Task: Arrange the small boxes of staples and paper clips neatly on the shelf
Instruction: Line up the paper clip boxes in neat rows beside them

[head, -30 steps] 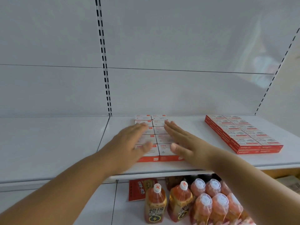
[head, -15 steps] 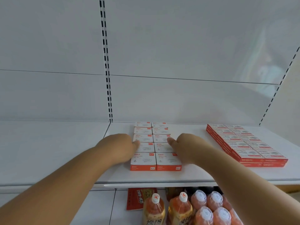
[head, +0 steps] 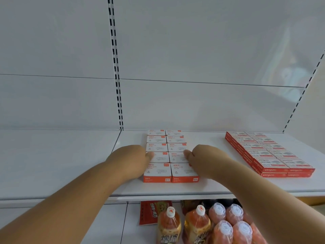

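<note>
A block of white and orange paper clip boxes [head: 166, 140] lies two wide and several deep in the middle of the white shelf [head: 158, 190]. My left hand [head: 130, 159] clasps the block's left side, thumb on top of a box in the second row from the front. My right hand [head: 205, 159] clasps the right side the same way, thumb tip on the top of the right column. The fingers of both hands are hidden behind the knuckles. A red double-layer block of staple boxes [head: 267, 154] sits at the right of the shelf, apart from both hands.
A slotted upright [head: 116, 67] divides the white back panel; another slants at the far right. Below the shelf stand several orange drink bottles [head: 198, 224] and a red packet [head: 149, 213]. The left shelf section [head: 52, 164] is bare.
My hands lay flat on top of the block with fingers spread; they have since curled and drawn to its two sides, thumbs on top. The view has dipped slightly.
</note>
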`<state>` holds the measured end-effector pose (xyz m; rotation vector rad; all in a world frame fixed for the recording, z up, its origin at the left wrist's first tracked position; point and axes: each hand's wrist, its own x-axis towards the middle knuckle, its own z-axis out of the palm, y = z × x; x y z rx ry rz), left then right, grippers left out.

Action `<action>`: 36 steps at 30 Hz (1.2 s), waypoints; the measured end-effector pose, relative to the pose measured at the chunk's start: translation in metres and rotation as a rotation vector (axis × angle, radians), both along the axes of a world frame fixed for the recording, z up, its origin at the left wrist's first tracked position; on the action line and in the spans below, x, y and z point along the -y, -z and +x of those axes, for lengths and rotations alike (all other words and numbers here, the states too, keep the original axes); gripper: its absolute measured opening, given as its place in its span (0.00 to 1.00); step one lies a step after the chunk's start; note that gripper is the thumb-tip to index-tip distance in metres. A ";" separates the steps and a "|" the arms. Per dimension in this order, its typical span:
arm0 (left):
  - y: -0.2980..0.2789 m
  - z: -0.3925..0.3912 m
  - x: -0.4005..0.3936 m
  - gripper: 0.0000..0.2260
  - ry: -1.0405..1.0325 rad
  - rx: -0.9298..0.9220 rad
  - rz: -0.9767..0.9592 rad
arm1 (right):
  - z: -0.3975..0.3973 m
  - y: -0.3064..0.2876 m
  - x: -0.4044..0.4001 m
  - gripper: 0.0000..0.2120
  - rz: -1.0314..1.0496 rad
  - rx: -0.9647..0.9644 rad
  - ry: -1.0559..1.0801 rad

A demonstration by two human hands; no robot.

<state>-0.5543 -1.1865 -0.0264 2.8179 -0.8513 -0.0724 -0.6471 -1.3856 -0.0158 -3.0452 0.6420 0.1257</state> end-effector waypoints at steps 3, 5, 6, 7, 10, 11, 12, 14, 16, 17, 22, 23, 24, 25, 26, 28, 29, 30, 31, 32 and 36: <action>-0.006 0.015 0.001 0.23 -0.034 0.007 -0.007 | 0.011 -0.003 0.012 0.24 0.044 0.011 0.000; -0.009 0.025 0.006 0.22 -0.064 0.017 -0.006 | 0.019 -0.008 0.019 0.23 0.046 -0.005 -0.019; -0.010 0.029 0.009 0.22 -0.071 0.009 -0.001 | 0.023 -0.009 0.020 0.24 0.055 0.007 -0.017; -0.009 0.031 0.012 0.21 -0.070 0.001 0.005 | 0.025 -0.008 0.021 0.24 0.083 0.020 -0.009; -0.004 0.037 0.017 0.19 -0.048 0.002 0.020 | 0.030 -0.002 0.021 0.25 0.101 0.060 -0.006; -0.002 0.038 0.018 0.20 -0.040 0.007 0.023 | 0.031 0.000 0.021 0.25 0.086 0.060 -0.012; -0.001 0.040 0.018 0.20 -0.034 0.008 0.023 | 0.031 0.001 0.020 0.25 0.083 0.065 -0.016; 0.001 0.042 0.019 0.20 -0.029 0.002 0.015 | 0.031 0.001 0.021 0.24 0.078 0.071 -0.026; 0.002 0.044 0.019 0.20 -0.019 -0.008 0.011 | 0.032 0.002 0.021 0.24 0.063 0.076 -0.035; 0.003 0.046 0.019 0.20 -0.012 -0.017 0.009 | 0.032 0.002 0.021 0.24 0.059 0.072 -0.035; -0.002 0.061 0.019 0.20 -0.018 -0.056 -0.070 | 0.042 -0.003 0.031 0.24 0.129 0.056 0.023; -0.004 0.064 0.020 0.20 -0.034 -0.035 -0.079 | 0.045 -0.005 0.034 0.23 0.143 0.069 0.026; -0.007 0.066 0.023 0.20 -0.048 -0.015 -0.077 | 0.048 -0.006 0.037 0.23 0.168 0.088 0.025; -0.008 0.069 0.025 0.20 -0.057 -0.010 -0.066 | 0.051 -0.007 0.038 0.22 0.195 0.106 0.019; -0.009 0.071 0.028 0.19 -0.057 -0.021 -0.055 | 0.054 -0.007 0.038 0.21 0.209 0.113 0.017; -0.008 0.074 0.033 0.18 -0.043 -0.055 -0.039 | 0.061 -0.005 0.036 0.21 0.173 0.090 0.020; -0.007 0.076 0.034 0.18 -0.036 -0.058 -0.029 | 0.064 -0.003 0.035 0.21 0.144 0.077 0.018; -0.006 0.077 0.035 0.18 -0.031 -0.051 -0.020 | 0.066 -0.002 0.034 0.21 0.127 0.068 0.020; -0.005 0.077 0.036 0.18 -0.030 -0.040 -0.015 | 0.067 -0.001 0.033 0.21 0.113 0.062 0.011; -0.004 0.078 0.036 0.18 -0.030 -0.029 -0.013 | 0.068 -0.001 0.033 0.21 0.098 0.048 0.001; 0.000 0.080 0.037 0.17 -0.023 -0.011 -0.004 | 0.067 0.002 0.034 0.19 0.093 0.048 -0.036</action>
